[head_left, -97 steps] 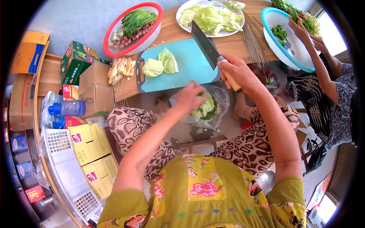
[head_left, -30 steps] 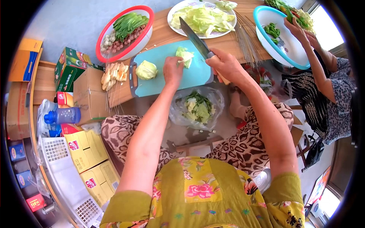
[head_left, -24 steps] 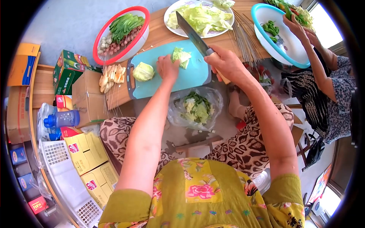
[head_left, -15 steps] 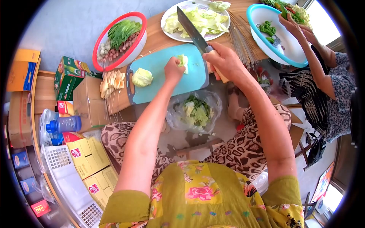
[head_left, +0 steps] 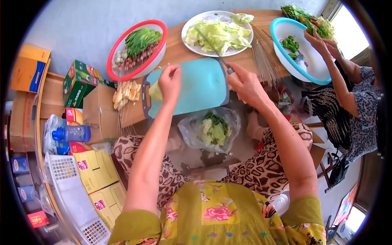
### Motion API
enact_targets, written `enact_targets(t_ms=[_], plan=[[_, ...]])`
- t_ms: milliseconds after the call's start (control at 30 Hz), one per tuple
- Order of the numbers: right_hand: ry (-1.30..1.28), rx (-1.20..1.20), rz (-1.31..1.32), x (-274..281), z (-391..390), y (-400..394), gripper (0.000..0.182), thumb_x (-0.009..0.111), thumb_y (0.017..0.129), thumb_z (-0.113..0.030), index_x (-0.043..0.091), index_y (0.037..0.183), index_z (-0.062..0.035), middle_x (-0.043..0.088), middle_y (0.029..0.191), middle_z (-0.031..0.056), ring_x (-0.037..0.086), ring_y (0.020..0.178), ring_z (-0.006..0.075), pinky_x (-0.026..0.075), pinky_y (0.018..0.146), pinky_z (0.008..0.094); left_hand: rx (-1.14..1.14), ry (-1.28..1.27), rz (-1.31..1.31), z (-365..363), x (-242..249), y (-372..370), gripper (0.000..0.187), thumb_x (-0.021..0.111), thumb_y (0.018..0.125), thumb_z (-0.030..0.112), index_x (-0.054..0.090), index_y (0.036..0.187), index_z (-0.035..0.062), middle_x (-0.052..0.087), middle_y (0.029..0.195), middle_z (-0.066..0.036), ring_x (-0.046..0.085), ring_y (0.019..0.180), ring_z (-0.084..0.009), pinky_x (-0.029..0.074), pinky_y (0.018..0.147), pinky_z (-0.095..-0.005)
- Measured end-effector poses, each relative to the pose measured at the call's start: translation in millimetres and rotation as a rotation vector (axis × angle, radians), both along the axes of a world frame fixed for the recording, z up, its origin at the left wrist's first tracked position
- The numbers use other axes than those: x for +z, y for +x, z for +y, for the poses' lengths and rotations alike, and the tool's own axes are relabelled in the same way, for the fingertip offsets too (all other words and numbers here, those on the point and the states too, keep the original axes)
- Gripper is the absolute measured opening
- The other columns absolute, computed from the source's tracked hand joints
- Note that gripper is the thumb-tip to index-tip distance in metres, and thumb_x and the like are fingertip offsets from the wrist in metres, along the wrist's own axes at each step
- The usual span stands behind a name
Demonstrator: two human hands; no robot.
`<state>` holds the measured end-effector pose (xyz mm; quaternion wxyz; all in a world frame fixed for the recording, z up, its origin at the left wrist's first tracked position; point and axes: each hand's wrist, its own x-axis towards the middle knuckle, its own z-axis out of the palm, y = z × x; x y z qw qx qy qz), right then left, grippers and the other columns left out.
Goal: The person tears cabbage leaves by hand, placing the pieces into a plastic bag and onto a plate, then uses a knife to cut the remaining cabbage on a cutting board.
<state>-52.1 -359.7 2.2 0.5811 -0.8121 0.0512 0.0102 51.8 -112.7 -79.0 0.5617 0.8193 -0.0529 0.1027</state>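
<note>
Plastic bag (head_left: 188, 130) holds leaf scraps (head_left: 215, 132); plate (head_left: 208, 17), pale leaves (head_left: 226, 36); right hand (head_left: 245, 83), knife (head_left: 223, 62).

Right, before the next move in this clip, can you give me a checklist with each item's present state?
1. Knife gripped by its handle in the right hand: ok.
2. Left hand away from the blade: ok, a visible gap lies between them.
3. Cabbage on the cutting board: ok, at its left end.
4. Cabbage in full view: not ok, the left hand partly hides it.
5. Left hand empty: cannot tell, its fingers are curled in.
6. Other person's hands clear of the knife: ok, well off to the right.
</note>
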Motion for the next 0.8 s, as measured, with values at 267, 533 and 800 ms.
enact_targets(t_ms=[267, 533, 800], plan=[[-0.85, 0.285, -0.208, -86.4, 33.4, 13.2, 0.043, 0.057, 0.083, -0.022, 0.048, 0.124, -0.0152, 0.062, 0.089, 0.0156, 0.061, 0.08, 0.0372, 0.048, 0.069, 0.0459, 0.529, -0.142, 0.066, 101.0, -58.0, -33.5, 0.053, 0.069, 0.08, 0.027, 0.051, 0.121, -0.0017, 0.056, 0.116, -0.016, 0.058, 0.104, -0.0222, 0.046, 0.087, -0.0335], [-0.944, 0.221, -0.142, -107.1, 44.6, 25.2, 0.045, 0.06, 0.083, -0.018, 0.043, 0.124, -0.0186, 0.058, 0.094, 0.0131, 0.063, 0.082, 0.0352, 0.049, 0.068, 0.0464, 0.321, 0.19, 0.459, 96.0, -33.3, -8.9, 0.086, 0.078, 0.068, 0.045, 0.042, 0.131, 0.0001, 0.058, 0.114, -0.013, 0.057, 0.1, -0.019, 0.049, 0.077, -0.0339], [-0.555, 0.221, -0.245, -78.7, 72.2, 41.2, 0.037, 0.059, 0.085, -0.025, 0.054, 0.119, -0.0109, 0.057, 0.108, 0.0156, 0.059, 0.094, 0.035, 0.048, 0.078, 0.0427, -0.092, -0.746, 0.713, 85.5, -5.1, -16.2, 0.063, 0.077, 0.071, 0.04, 0.051, 0.119, 0.0085, 0.059, 0.111, -0.008, 0.057, 0.098, -0.0166, 0.047, 0.08, -0.0346]])
